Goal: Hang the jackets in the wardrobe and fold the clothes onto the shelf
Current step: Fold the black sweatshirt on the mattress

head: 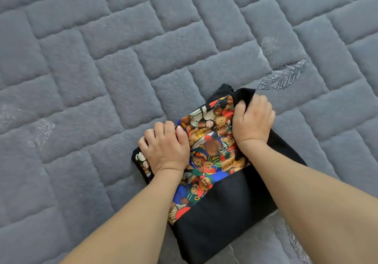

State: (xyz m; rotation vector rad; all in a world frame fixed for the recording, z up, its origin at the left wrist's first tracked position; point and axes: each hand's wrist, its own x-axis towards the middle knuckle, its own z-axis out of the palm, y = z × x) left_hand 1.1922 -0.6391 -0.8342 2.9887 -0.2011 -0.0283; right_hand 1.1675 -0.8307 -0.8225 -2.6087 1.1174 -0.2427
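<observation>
— Where's the garment (212,200)?

— Flat on the grey quilt (102,69), partly folded, black with a panel of teddy bears.

— And the hands?

— The left hand (165,147) curls over the garment's left edge, gripping it. The right hand (252,118) clutches a black flap at its far right corner, beside a feather stitched into the quilt.

— Any label?

— No readable writing, only the bears.
</observation>
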